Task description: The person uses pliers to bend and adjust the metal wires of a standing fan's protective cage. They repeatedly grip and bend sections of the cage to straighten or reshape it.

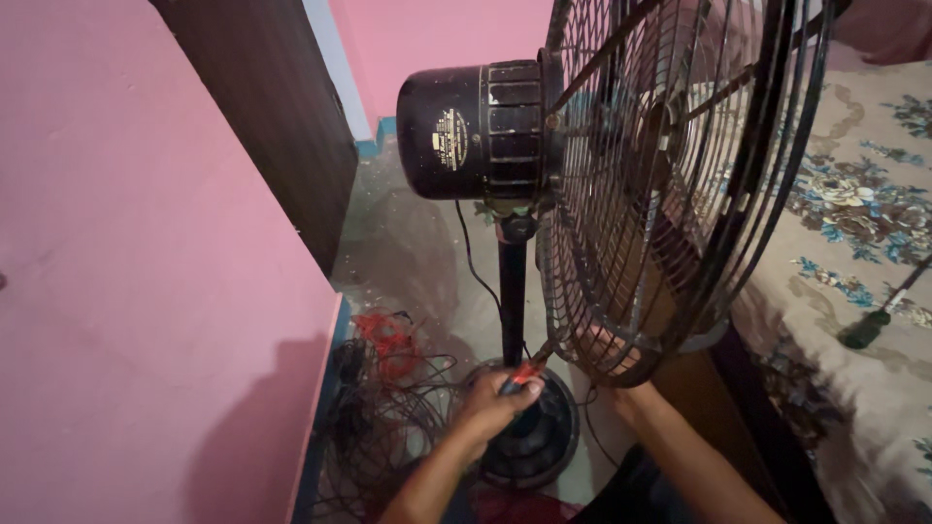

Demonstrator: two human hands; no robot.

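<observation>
At 6 o'clock in the head view, both forearms reach up toward the lower rim of a black pedestal fan. Left hand [490, 408]: fingers curled tight around the red-and-black handles of a pair of pliers [526, 372], whose tip points toward 1 o'clock and meets the bottom edge of the fan guard [670, 184]. Right hand [610, 364]: partly hidden behind the wire cage; fingers hooked over the guard's lower rim, gripping it. Motor housing [476, 131], dark and cylindrical, sits at 11 o'clock of the guard, atop the upright pole [512, 291]. Round base [544, 437] stands on the grey floor just beneath the left hand. Tangle of black and red wires [383, 388] lies at 9 o'clock of the base, against the pink wall [146, 243]. Floral bedspread [864, 233] at 3 o'clock, carrying a dark-handled tool [879, 320]. No containers seen.
</observation>
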